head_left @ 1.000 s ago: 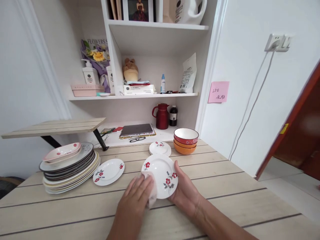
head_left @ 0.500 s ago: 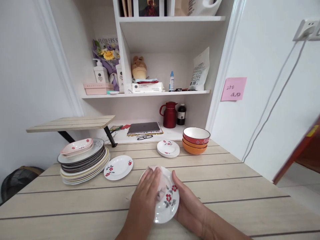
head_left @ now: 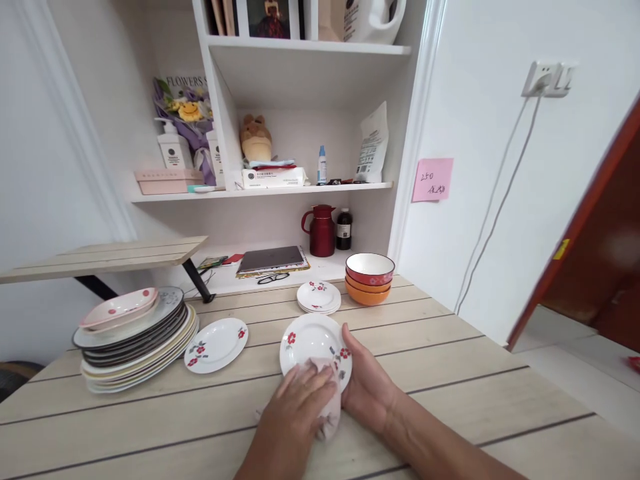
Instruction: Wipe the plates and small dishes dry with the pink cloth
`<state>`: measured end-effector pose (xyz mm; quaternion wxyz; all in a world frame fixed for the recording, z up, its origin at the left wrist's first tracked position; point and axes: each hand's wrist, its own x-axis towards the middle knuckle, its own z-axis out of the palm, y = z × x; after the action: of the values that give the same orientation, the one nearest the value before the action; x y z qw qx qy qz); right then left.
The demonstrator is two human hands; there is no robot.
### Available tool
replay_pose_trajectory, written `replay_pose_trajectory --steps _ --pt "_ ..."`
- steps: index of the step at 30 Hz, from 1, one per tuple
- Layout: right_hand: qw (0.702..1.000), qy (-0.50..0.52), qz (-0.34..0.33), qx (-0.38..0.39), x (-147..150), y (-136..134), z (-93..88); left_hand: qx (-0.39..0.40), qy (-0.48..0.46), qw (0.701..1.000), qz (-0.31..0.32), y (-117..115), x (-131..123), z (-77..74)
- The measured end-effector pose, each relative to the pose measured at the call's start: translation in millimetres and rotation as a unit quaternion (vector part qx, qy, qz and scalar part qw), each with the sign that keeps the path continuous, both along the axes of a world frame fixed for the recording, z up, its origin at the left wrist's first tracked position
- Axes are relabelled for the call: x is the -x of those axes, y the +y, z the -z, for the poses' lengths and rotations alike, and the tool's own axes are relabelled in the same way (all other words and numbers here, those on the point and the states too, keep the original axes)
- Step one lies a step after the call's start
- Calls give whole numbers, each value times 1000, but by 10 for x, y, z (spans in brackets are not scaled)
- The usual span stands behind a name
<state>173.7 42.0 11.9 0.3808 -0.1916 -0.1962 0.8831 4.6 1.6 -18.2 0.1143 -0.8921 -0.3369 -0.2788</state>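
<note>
A white plate with red flowers (head_left: 307, 337) is held over the table in front of me. My right hand (head_left: 367, 380) grips its right edge, with the thumb along the rim and the other fingers hidden beneath. My left hand (head_left: 300, 407) presses a pale pink cloth (head_left: 330, 413) against the plate's near part. Part of the cloth hangs below the plate's near edge. To the left, a similar flowered plate (head_left: 217, 343) lies flat on the table. Just beyond the held plate is a small stack of flowered plates (head_left: 319, 297).
At the left stands a tall stack of plates (head_left: 135, 347) topped by a pink-spotted dish (head_left: 120, 309), near a small raised shelf (head_left: 105, 257). Stacked bowls (head_left: 369, 280) sit at the back right. Behind are a laptop (head_left: 273, 259), glasses (head_left: 273, 278) and a red jug (head_left: 321, 230).
My left hand and the cloth have moved from the plate's upper left to its near edge, uncovering the far flowers. The view has turned slightly to the right.
</note>
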Motion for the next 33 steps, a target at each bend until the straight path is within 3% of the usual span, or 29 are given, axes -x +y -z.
replay_pose_trajectory --steps 4,12,18,24,29,33 --pt "999 15 26 -26 -58 39 -27 -64 -8 995 -73 79 141 13" --pt "1000 -17 -15 -18 142 -168 83 -99 -57 979 -166 80 211 16" --pt "1000 -17 -7 -21 188 -229 72 -46 -67 984 -161 46 69 26" --pt "999 0 -30 -20 169 -201 68 10 -48 995 -83 -30 -55 -10" --pt "999 -17 -45 -1 129 -133 79 15 -18 999 -24 -44 -49 -36" --pt "999 -2 -43 -4 77 -81 87 -19 23 999 -24 -31 -6 -31"
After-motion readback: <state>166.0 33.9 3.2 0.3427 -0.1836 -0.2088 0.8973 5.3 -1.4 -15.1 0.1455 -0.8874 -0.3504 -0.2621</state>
